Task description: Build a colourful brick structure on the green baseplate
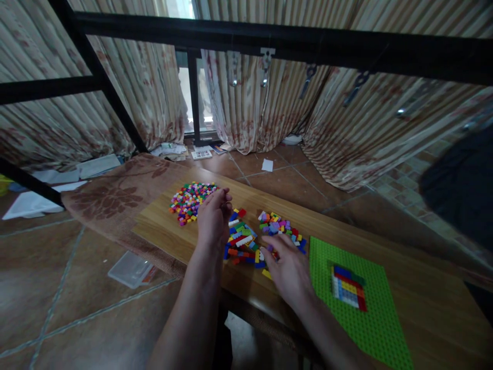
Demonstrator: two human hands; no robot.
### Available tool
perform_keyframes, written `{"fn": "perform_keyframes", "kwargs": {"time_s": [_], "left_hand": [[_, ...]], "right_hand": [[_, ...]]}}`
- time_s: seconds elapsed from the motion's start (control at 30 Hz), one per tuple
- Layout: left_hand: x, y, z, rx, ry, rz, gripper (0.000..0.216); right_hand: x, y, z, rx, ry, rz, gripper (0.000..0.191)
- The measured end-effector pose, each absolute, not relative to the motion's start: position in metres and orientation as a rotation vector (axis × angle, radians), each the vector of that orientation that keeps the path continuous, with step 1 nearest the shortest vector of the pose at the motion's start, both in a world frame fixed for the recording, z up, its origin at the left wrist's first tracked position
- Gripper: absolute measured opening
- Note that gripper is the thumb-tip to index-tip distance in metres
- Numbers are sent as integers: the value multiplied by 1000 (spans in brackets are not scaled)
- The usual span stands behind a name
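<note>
My left hand (214, 216) rests edge-down on the wooden table (173, 228), fingers curled together, between a pile of tiny coloured bricks (189, 200) and a heap of larger bricks (242, 241). What its fingers hold, if anything, is hidden. My right hand (287, 267) lies over the near edge of that heap, fingers spread, fingertips touching the bricks. A third small pile (279, 226) lies just beyond it. To the right sits a green baseplate (365, 324) with a block of red, blue, yellow and white bricks (348, 288) built on it.
A brown flowered cloth (111, 198) covers the table's far left end. Black metal frame bars (269, 43) cross overhead. Striped curtains hang behind. Papers (185, 150) and a clear plastic lid (130, 269) lie on the tiled floor. A dark shape (462, 185) is at right.
</note>
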State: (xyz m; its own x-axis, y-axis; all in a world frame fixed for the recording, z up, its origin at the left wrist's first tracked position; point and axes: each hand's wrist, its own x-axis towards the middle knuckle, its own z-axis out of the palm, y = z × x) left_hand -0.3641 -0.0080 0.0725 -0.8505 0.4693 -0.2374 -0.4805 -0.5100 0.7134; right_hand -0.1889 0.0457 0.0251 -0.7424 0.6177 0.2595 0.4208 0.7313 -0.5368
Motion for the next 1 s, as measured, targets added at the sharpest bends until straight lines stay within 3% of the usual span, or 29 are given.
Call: {"fn": "perform_keyframes", "kwargs": {"time_s": [0.4,0.67,0.83,1.0], "left_hand": [[-372,-15,75,-66,1104,2370,23],[-367,-11,74,41,1212,2278,25],[-336,3,70,587,1484,1827,26],[-270,23,53,1050,1315,1332,24]], "right_hand": [[-241,39,22,-583,-2875,311,21],[-210,41,30,-568,-2704,474,23],[-151,46,35,-720,-2484,715,28],[-91,64,36,-924,-2333,747,23]]}}
